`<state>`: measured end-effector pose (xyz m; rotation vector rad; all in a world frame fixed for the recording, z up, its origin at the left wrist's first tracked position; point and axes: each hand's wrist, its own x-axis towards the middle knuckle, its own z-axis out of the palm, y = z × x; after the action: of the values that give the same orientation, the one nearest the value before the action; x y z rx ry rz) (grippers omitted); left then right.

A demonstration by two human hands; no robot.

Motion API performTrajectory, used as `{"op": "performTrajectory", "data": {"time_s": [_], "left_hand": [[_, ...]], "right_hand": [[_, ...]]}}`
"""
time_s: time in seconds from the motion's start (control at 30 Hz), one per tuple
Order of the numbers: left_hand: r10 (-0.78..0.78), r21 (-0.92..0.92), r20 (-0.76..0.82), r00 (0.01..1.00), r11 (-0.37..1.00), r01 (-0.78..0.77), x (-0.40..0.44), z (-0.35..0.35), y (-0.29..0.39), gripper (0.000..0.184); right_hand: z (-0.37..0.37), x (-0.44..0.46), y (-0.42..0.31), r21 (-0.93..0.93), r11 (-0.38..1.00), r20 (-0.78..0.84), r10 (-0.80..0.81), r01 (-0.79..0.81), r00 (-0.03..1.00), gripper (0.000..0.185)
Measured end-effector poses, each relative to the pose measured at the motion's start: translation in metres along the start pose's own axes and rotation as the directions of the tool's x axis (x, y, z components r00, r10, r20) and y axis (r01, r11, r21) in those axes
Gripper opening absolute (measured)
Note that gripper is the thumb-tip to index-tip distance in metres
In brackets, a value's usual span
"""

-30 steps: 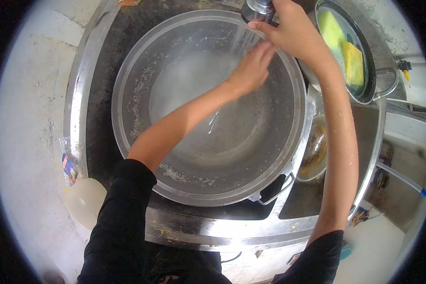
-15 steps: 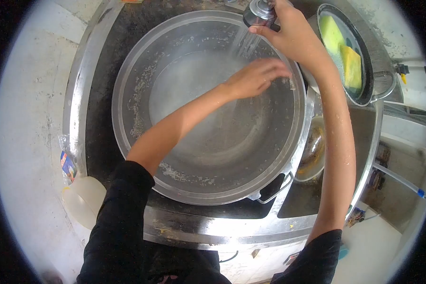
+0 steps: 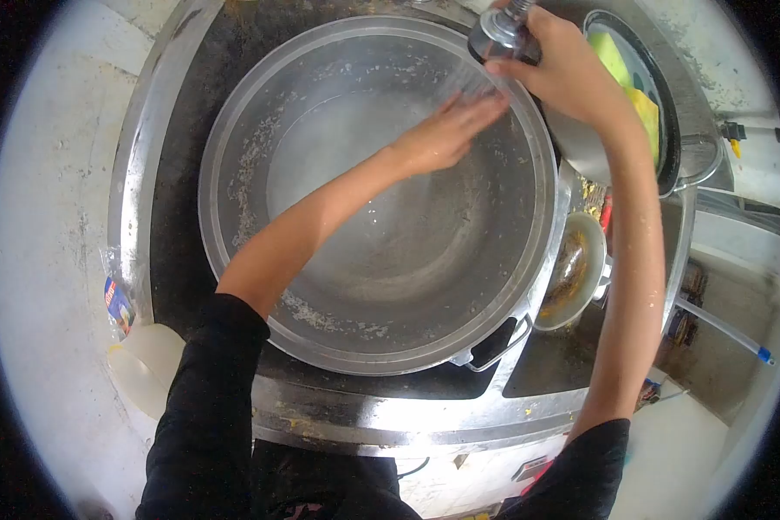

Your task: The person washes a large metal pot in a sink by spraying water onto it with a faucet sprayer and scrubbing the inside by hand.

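Note:
A large round metal pot (image 3: 381, 286) holds shallow cloudy water, with pale bits stuck round its inner wall. At its far right rim, my right hand (image 3: 572, 69) grips a chrome spray head (image 3: 499, 33), and water streams from it down into the pot. My left hand (image 3: 446, 137) reaches over the pot with its fingers stretched out, their tips in the spray. It holds nothing that I can see.
Right of the large pot, a smaller pot (image 3: 572, 143) holds yellow-green sponge-like pieces (image 3: 643, 117). A soiled bowl (image 3: 596, 260) sits nearer, beside a metal divider (image 3: 504, 373). A whitish plastic container (image 3: 147, 364) and a printed packet (image 3: 118, 303) lie at the left edge.
The spray head and my right hand have shifted slightly right and down. My left fingers have moved up and left into the water stream. More of the soiled bowl shows.

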<state>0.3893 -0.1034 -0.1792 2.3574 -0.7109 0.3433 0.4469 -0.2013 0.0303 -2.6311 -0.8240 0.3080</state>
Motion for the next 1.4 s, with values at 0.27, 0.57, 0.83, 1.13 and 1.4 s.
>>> {"op": "performTrajectory", "data": {"time_s": [0.27,0.57,0.83,1.13,1.4], "left_hand": [[-0.18,-0.142,-0.317,0.931,0.98,0.141,0.012,-0.005,0.009,0.061],[-0.098,-0.287,-0.273,0.957,0.958,0.016,0.011,0.006,0.008,0.053],[0.119,-0.225,-0.16,0.98,0.962,-0.154,0.008,0.001,0.003,0.045],[-0.164,-0.114,-0.417,0.894,0.985,0.128,0.025,-0.001,0.008,0.032],[-0.217,-0.358,-0.229,0.949,0.925,0.126,0.044,-0.027,-0.002,0.027]], "right_hand": [[-0.02,-0.015,0.017,-0.224,0.962,0.125,-0.13,0.156,0.984,0.048],[-0.008,-0.019,0.023,-0.163,0.969,0.078,-0.176,0.187,0.981,0.053],[-0.006,-0.017,0.021,-0.214,0.957,0.073,-0.184,0.195,0.98,0.052],[-0.004,-0.018,0.019,-0.164,0.971,0.072,-0.167,0.176,0.983,0.048],[0.0,-0.017,0.019,-0.107,0.953,0.005,-0.284,0.283,0.959,0.039]]}}
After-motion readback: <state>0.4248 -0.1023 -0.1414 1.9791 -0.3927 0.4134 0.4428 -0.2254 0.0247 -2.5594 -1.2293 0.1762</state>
